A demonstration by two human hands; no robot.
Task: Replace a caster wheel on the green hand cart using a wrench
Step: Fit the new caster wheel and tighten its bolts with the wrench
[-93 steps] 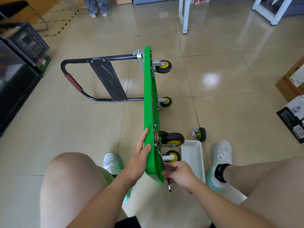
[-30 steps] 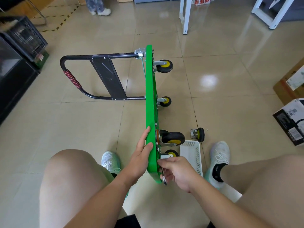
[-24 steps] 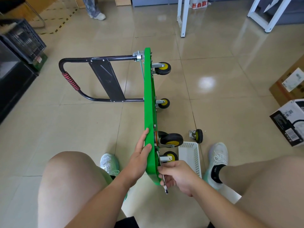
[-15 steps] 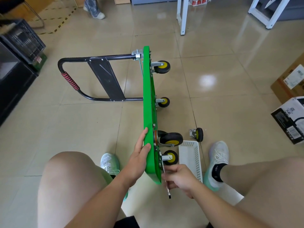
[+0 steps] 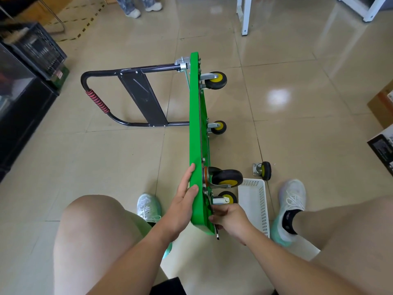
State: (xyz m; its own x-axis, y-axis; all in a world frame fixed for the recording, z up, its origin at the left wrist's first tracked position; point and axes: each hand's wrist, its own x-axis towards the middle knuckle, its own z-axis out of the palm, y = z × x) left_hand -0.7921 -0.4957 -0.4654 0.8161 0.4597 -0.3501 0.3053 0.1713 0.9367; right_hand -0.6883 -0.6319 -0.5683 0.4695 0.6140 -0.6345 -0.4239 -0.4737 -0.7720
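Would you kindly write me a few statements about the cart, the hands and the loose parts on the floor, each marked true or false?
1. The green cart stands on its side edge, wheels toward the person's right. True.
2. The left hand holds the wrench. False: it rests against the cart's deck; the right hand grips the wrench.
3. A loose caster lies on the floor beyond the white basket. True.
4. Only three wheels are fitted to the cart. False: four mounted casters show.
5. The handle is folded flat against the deck. False: it sticks out to the left.
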